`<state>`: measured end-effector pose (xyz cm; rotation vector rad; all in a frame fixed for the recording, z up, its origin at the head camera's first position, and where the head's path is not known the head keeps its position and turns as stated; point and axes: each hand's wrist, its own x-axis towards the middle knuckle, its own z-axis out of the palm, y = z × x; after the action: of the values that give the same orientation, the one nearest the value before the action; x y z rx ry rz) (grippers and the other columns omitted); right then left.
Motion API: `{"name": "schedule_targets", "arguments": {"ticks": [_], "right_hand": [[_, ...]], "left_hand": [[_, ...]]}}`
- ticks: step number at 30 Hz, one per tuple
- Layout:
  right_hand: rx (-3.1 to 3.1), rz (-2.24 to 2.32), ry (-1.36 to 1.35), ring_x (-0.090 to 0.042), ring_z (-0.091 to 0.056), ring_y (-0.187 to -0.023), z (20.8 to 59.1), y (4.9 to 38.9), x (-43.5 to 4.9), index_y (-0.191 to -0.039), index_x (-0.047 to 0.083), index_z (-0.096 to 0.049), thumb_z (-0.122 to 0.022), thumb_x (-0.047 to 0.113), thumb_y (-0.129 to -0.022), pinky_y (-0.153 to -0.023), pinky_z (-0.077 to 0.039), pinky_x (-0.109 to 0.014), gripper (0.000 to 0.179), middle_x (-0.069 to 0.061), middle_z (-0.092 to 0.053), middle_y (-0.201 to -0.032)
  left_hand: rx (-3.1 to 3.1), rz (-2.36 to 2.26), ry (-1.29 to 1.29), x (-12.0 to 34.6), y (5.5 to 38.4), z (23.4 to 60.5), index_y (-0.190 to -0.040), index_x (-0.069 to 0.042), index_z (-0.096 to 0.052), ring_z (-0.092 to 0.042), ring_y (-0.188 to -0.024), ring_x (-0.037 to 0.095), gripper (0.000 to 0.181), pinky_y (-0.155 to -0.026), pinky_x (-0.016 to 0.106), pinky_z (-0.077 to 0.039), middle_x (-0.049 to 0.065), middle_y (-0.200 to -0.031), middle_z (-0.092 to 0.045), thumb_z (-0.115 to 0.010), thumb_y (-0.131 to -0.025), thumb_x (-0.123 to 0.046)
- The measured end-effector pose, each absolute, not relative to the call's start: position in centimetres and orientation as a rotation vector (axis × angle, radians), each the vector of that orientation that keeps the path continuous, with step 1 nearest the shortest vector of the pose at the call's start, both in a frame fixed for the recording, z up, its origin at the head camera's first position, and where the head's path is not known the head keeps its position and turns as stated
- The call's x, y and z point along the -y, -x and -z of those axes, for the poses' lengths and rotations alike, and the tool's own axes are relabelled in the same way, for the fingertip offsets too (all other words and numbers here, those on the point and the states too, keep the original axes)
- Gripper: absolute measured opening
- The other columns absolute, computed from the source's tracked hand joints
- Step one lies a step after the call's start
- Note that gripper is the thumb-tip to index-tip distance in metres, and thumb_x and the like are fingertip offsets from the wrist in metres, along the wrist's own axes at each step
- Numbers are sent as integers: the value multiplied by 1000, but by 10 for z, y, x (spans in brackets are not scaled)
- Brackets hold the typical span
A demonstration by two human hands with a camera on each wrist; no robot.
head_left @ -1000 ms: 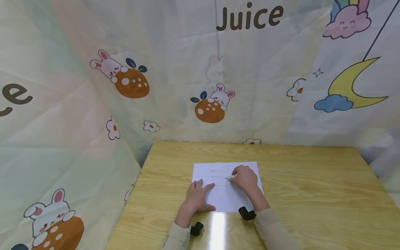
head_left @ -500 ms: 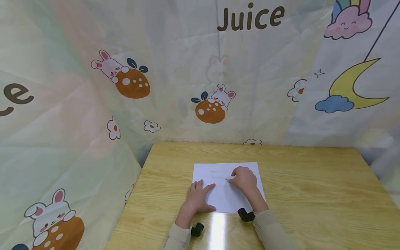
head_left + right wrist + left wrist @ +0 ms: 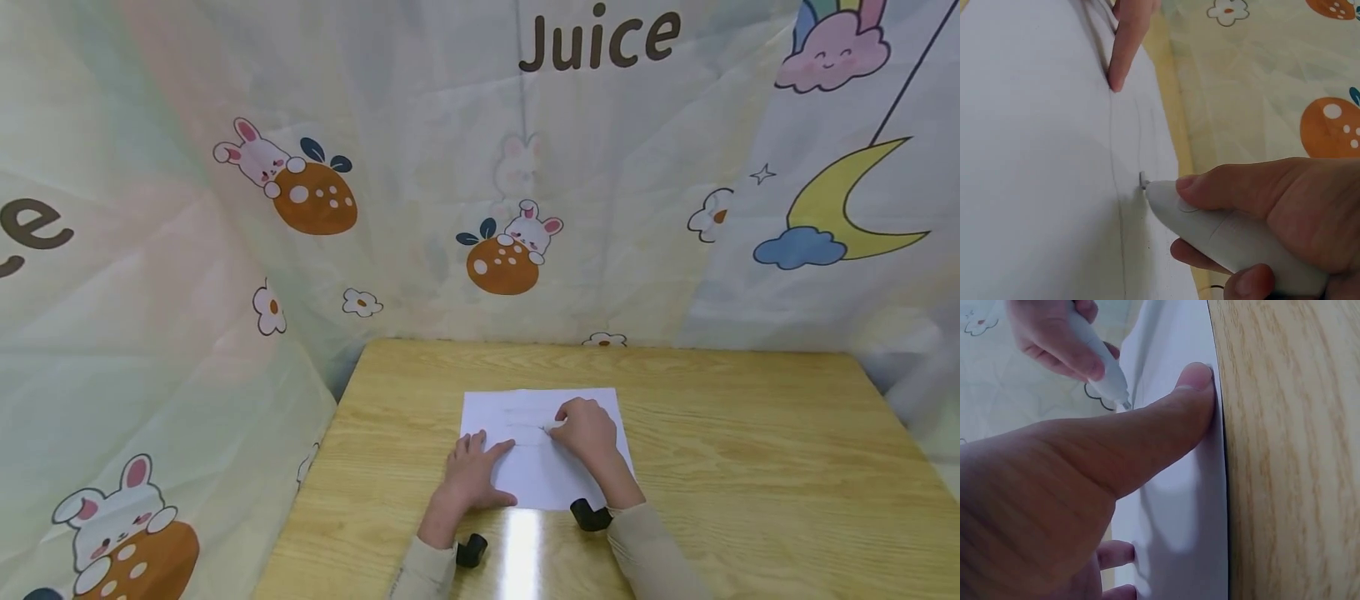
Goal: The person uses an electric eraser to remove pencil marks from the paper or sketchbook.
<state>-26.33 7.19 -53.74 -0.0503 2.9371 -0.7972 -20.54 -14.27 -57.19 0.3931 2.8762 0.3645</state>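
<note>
On the left side of the white sheet (image 3: 543,483), which lies on the wooden table (image 3: 750,467), the left hand (image 3: 474,475) is rested with fingers spread wide, its thumb tip at a thin line (image 3: 1112,144). If it were lifted, the sheet could be dragged askew. Over the sheet's right half, a white tool (image 3: 1229,234) is gripped in the curled right hand (image 3: 588,429), its small metal tip (image 3: 1143,181) set at the sheet. Were it pushed too hard, the sheet could be torn or rucked; were it to slip leftward, the thumb might be nicked, though whether the tip is sharp cannot be told

Short of the sheet, dark print on the left sleeve (image 3: 431,567) is too small to be read. No brand is made out on the tool. Beyond the sheet, "Juice" (image 3: 596,46) is printed on the cloth backdrop (image 3: 420,267); to the sheet's far left, an "e" (image 3: 9,223) can be read
</note>
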Motion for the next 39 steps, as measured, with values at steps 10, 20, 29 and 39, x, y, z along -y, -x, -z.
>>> {"name": "schedule_targets", "arguments": {"ticks": [10, 20, 29, 39], "right_hand": [[-2960, 780, 67, -20, -58, -64, 533, 274, -75, -88, 7, -75, -80, 24, -76, -52, -50, -37, 21, -7, -69, -84], [-2934, 770, 86, -19, -57, -64, 535, 274, -76, -87, 8, -75, -81, 25, -77, -53, -49, -37, 21, -5, -68, -82], [-2919, 785, 96, -18, -57, -64, 533, 272, -73, -86, 10, -75, -81, 26, -76, -54, -49, -36, 20, -4, -68, -81], [-2902, 774, 101, -17, -56, -64, 538, 268, -71, -83, 11, -75, -81, 25, -75, -52, -48, -35, 18, -2, -67, -79]], "left_hand": [[-2905, -378, -395, 140, 214, 569, -143, -31, -50, -28, -133, 48, 86, -103, 62, -30, 23, -149, -33, -82, -68, -57], [-2923, -355, -411, 136, 209, 572, -141, -32, -51, -32, -130, 49, 85, -99, 62, -34, 24, -146, -37, -82, -67, -59], [-2921, -345, -401, 140, 208, 569, -142, -32, -51, -31, -131, 48, 86, -98, 63, -34, 23, -146, -36, -82, -66, -58], [-2894, -378, -378, 143, 201, 571, -141, -32, -51, -31, -131, 49, 88, -99, 64, -33, 23, -146, -35, -83, -64, -60]]}}
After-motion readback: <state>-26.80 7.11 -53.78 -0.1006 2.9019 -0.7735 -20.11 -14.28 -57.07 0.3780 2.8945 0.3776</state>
